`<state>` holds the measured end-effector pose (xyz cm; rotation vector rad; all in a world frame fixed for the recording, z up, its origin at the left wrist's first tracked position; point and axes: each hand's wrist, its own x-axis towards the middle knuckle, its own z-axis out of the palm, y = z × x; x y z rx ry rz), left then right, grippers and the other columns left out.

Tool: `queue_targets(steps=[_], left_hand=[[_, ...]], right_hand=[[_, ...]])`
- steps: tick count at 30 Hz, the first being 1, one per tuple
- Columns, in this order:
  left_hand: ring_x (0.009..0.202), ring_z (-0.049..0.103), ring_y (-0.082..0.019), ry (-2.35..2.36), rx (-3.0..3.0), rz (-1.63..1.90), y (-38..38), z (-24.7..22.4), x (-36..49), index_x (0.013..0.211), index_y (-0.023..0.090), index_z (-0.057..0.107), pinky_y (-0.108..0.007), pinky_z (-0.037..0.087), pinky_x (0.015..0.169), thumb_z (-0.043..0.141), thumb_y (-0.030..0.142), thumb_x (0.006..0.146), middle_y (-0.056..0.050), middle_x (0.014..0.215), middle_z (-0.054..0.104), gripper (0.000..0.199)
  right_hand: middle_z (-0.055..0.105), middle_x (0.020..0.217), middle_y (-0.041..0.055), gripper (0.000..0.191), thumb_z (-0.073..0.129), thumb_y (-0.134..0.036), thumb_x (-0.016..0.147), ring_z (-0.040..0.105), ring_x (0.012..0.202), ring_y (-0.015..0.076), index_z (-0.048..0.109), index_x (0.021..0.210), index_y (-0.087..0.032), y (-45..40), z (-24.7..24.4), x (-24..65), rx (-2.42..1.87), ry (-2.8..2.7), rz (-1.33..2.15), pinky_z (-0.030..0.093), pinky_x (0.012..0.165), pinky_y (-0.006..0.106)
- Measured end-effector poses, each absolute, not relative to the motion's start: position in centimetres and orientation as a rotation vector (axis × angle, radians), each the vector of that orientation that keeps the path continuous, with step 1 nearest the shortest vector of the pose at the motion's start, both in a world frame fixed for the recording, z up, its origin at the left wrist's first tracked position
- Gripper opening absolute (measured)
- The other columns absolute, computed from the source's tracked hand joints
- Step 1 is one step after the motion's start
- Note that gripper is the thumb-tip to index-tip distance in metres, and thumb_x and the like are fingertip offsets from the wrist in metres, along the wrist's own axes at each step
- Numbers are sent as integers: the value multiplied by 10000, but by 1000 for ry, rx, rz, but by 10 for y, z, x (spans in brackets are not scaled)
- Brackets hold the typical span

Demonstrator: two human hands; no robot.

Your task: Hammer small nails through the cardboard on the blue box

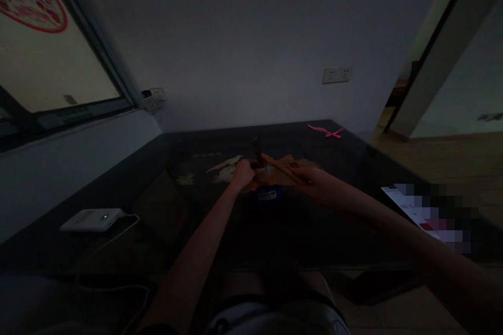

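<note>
My right hand (308,178) is closed round the wooden handle of what looks like a hammer (281,167). Its dark head (257,149) points up and to the left, just above my left hand (245,171). The fingers of that left hand are curled in by the head, and whatever they pinch is too dark and small to name. Under both hands lies a crumpled tan piece of paper or cardboard (290,161). A blue packet or box with a white label (268,193) sits just in front of it. Pale scraps (226,171) lie to the left.
On the dark glossy table (188,235) there is a white power bank (94,220) with a cable at the left. A pink ribbon (332,133) lies at the far right corner. A phone-like bright screen (408,209), partly blurred, is at the right. Behind stands a wall.
</note>
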<state>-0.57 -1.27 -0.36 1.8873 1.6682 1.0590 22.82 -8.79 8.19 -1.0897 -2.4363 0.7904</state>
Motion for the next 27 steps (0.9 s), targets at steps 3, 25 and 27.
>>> queue_targets(steps=[3,25,27], left_hand=[[789,643,-195,1656,1910,1029,-13,-3,-5,837,156,714,-293,472,747,645,254,715,-74,872,715,171],[812,644,-190,1721,1967,922,-7,5,1,875,148,701,-273,489,717,665,283,693,-88,903,707,229],[814,647,-185,1751,1941,948,-9,2,3,898,160,701,-268,486,717,654,285,709,-84,910,708,231]], right_hand=[[660,915,71,350,494,-145,756,590,735,176,623,1081,-128,-85,79,230,-1062,-2427,680,432,622,231],[618,756,19,365,507,-157,727,530,563,128,626,1068,-101,-97,73,240,-1011,-2154,984,416,505,230],[602,723,6,358,502,-166,738,513,527,112,620,1068,-99,-99,74,240,-1025,-2138,1014,401,474,212]])
